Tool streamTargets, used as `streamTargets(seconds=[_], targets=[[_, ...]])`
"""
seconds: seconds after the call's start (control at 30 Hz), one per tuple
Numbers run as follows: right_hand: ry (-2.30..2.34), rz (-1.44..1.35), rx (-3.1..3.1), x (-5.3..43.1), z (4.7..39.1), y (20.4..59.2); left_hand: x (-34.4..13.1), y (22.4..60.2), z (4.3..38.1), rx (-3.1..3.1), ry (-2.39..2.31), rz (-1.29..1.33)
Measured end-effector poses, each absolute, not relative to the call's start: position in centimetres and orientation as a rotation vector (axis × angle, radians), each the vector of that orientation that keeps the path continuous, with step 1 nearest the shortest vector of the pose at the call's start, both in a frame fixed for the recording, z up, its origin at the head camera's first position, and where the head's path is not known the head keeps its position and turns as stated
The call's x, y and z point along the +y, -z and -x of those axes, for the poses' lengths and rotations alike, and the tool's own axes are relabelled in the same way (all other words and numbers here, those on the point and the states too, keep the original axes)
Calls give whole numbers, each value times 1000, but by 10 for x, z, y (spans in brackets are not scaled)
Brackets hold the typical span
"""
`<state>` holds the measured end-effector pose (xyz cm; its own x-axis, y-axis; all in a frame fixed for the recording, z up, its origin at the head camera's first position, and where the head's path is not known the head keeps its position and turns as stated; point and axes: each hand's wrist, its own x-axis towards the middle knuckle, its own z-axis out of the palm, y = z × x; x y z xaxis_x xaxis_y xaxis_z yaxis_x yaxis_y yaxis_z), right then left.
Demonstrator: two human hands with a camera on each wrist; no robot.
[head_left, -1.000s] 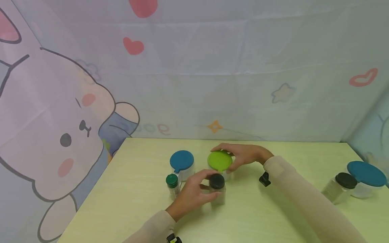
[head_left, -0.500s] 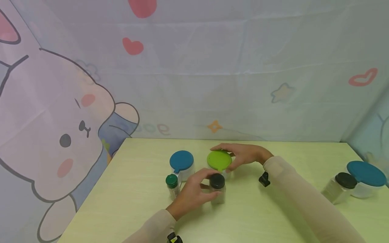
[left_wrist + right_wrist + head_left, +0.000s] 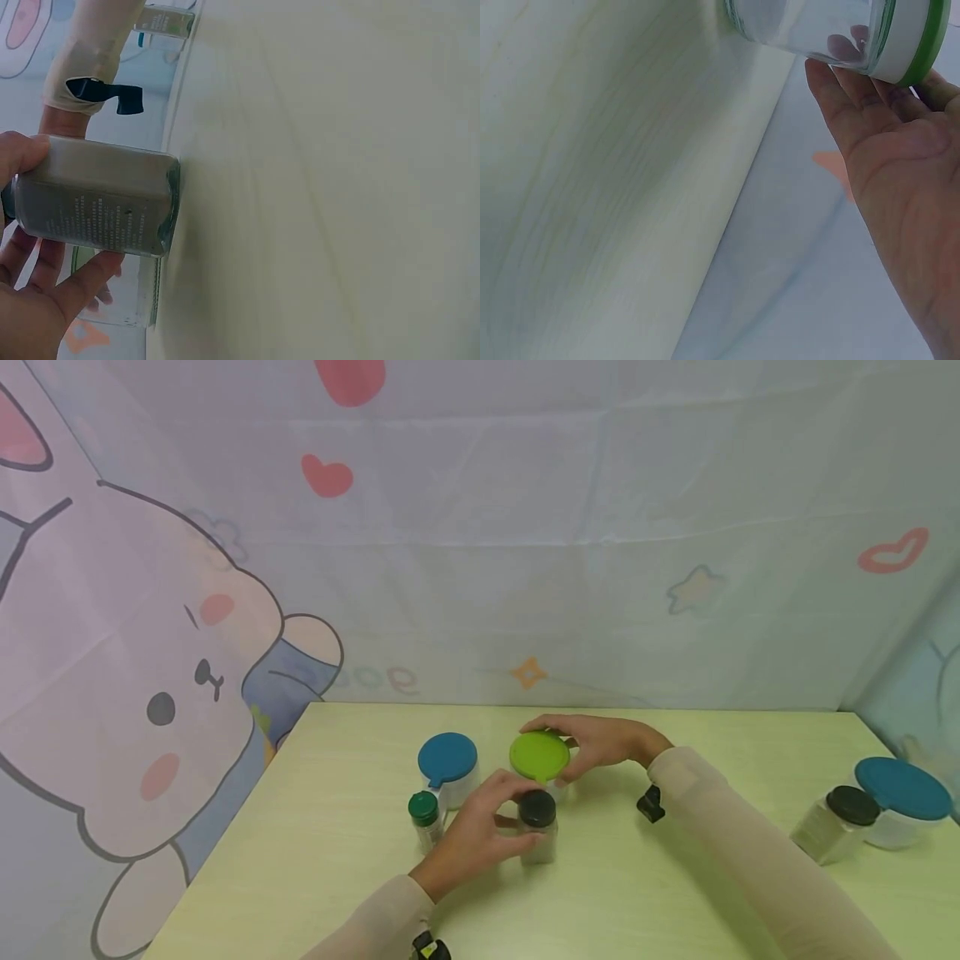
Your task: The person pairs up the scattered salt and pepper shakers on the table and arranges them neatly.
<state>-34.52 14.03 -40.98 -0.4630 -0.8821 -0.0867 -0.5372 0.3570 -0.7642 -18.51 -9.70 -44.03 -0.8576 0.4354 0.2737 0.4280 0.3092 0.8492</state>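
In the head view my left hand [image 3: 483, 835] holds a clear jar with a black lid [image 3: 537, 810], thumb on the near side and fingers on the far side. The left wrist view shows small printing on this jar [image 3: 97, 199]; its base is at the table surface. Just behind it, my right hand [image 3: 606, 745] grips a round clear jar with a lime-green lid [image 3: 540, 755], fingers reaching round the back. From the right wrist, the fingers of that hand [image 3: 904, 142] lie along the jar's glass wall [image 3: 802, 26] and lid. Both jars appear upright.
Left of my hands stand a blue-lidded tub [image 3: 447, 758] and a small green-capped shaker [image 3: 424, 812]. Far right, another blue-lidded tub [image 3: 903, 789] stands beside a black-lidded jar [image 3: 840, 822]. A printed cloth [image 3: 480, 527] hangs behind the pale table [image 3: 645, 893].
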Motion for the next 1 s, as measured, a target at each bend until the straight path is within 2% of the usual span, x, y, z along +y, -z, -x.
streamTargets(seconds=[1.0], targets=[[960,1241,2115,137,347,410,-99,440,188,2462,-1693,-782]])
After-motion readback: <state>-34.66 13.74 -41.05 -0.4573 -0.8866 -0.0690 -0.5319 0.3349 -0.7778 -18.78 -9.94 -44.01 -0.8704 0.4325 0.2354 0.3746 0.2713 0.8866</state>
